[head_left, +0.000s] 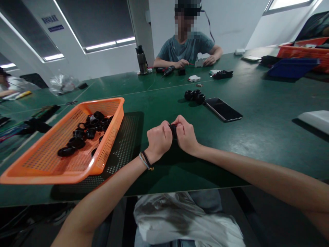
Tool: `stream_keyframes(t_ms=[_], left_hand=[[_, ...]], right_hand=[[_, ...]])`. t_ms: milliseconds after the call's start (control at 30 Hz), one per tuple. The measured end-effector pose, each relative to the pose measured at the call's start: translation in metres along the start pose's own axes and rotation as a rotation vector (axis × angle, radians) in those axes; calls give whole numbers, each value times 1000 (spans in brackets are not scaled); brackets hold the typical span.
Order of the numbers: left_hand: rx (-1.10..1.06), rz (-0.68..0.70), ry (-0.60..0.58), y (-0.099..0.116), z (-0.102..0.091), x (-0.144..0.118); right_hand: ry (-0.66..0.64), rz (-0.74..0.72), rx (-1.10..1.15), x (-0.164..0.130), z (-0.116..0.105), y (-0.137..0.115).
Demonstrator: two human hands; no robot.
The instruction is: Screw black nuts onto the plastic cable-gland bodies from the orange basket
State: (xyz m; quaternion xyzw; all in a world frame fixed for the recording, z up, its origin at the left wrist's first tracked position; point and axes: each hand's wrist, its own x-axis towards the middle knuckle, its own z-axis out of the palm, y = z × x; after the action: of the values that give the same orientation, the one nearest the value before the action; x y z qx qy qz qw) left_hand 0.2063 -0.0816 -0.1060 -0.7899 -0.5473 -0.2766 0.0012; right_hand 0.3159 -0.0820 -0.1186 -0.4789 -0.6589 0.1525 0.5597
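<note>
Above the green table [154, 103], my left hand [159, 139] and my right hand [185, 134] meet, both closed round one small black part [173, 131]. Only a sliver of that part shows between the fingers, so its shape is mostly hidden. To the left stands an orange plastic basket [42, 176] with several round black parts [77, 137] lying loose in it. Beyond my right hand, a few glossy black round pieces [194, 96] sit close together, beside a smartphone [223, 109] lying with its dark screen up.
Across the table a person [183, 51] handles a light-coloured piece [202, 61]. Near them are a power drill [169, 71] and a dark bottle [142, 61]. A blue tray [293, 68] and a red crate [305, 51] stand far right; wires [20, 128] lie left of the basket.
</note>
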Motion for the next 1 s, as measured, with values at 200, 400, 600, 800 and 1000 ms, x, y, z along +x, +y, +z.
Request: stream_keyframes(t_ms=[200, 400, 600, 800, 1000], left_hand=[[118, 53, -5, -3, 3, 1], [123, 83, -44, -5, 2, 5], [-232, -80, -102, -14, 14, 14], [-729, -175, 9, -26, 29, 23], [-958, -116, -9, -28, 31, 23]], right_hand=[[5, 100, 79, -1, 4, 5], [-12, 157, 127, 0, 7, 8], [-231, 399, 267, 18, 4, 30], [-505, 301, 343, 32, -7, 54], [-502, 85, 164, 37, -15, 58]])
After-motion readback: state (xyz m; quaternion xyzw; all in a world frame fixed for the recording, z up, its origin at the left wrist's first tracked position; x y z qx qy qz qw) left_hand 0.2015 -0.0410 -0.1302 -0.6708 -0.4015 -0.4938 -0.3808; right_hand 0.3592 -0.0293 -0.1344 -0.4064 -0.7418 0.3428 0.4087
